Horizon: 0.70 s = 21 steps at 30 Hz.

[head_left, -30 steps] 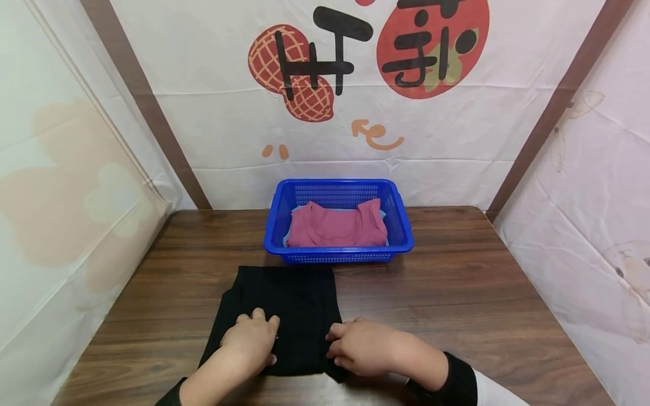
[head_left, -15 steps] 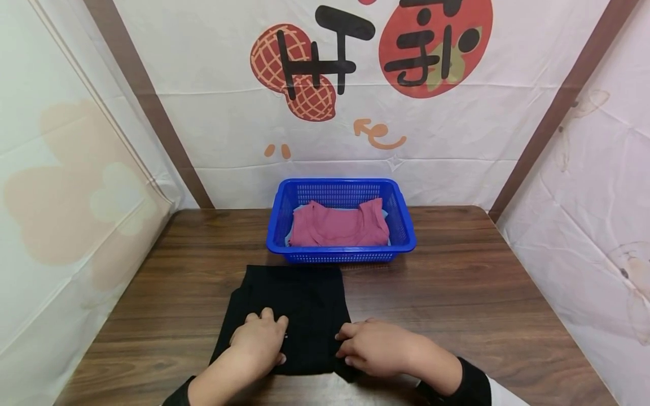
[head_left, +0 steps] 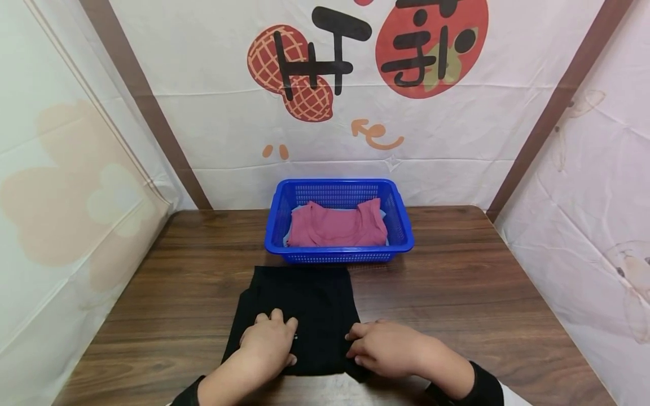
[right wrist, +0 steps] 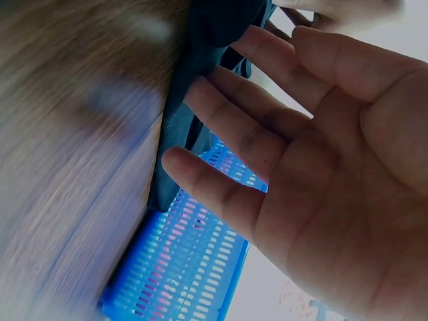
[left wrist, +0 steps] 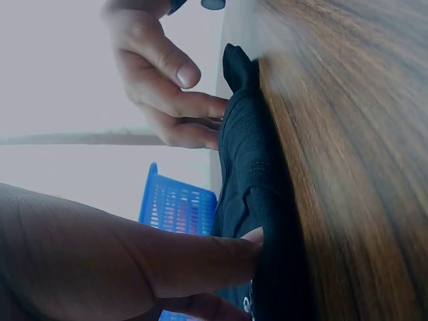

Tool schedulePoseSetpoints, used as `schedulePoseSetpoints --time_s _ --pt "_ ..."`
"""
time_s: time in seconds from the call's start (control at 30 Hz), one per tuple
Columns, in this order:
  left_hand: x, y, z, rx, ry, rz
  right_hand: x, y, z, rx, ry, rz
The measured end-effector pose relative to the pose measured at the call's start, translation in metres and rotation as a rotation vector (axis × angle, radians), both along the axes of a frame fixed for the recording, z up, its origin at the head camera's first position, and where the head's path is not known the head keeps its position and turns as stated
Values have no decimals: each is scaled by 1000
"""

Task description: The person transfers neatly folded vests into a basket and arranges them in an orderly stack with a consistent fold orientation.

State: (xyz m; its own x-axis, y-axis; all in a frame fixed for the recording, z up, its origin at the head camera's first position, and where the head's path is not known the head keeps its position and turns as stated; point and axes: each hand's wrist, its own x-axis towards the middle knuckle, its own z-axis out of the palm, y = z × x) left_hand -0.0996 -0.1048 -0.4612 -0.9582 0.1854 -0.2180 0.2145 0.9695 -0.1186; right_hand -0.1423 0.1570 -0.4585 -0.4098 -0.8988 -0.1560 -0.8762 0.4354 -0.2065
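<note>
A folded black garment point(head_left: 320, 316) lies on the table in front of the basket, its lower right corner sticking out a little. My left hand point(head_left: 269, 341) rests on its left half with the fingers spread and pressed lightly down; in the left wrist view the thumb of the left hand point(left wrist: 194, 264) touches the cloth near its front edge. At the garment's right edge my right hand point(head_left: 383, 347) touches the cloth with its fingertips. The right wrist view shows the right hand point(right wrist: 321, 154) with its fingers extended and the palm turned toward the camera.
A blue plastic basket point(head_left: 340, 250) stands behind the garment at the back of the wooden table point(head_left: 467, 293). In it lies a folded pink top point(head_left: 337, 225) over light blue cloth. Printed fabric point(head_left: 203, 129) hangs behind and at both sides.
The black garment has slid to the right along the table, and both hands have moved right with it. The basket has stayed in place.
</note>
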Motion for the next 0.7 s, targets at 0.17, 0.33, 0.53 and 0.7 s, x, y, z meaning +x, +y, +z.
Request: schedulePoseSetpoints --time_s 0.17,0.33,0.53,0.7 --pt "2 2 -1 16 30 -20 -1 9 -2 -26 -21 -14" --pt "4 3 -6 63 105 -54 0 17 -1 -45 -28 -39" --pt "5 7 -10 108 146 -71 2 24 1 -47 -10 -70" --pt "5 10 -12 102 119 -75 3 27 2 -38 -32 -92"
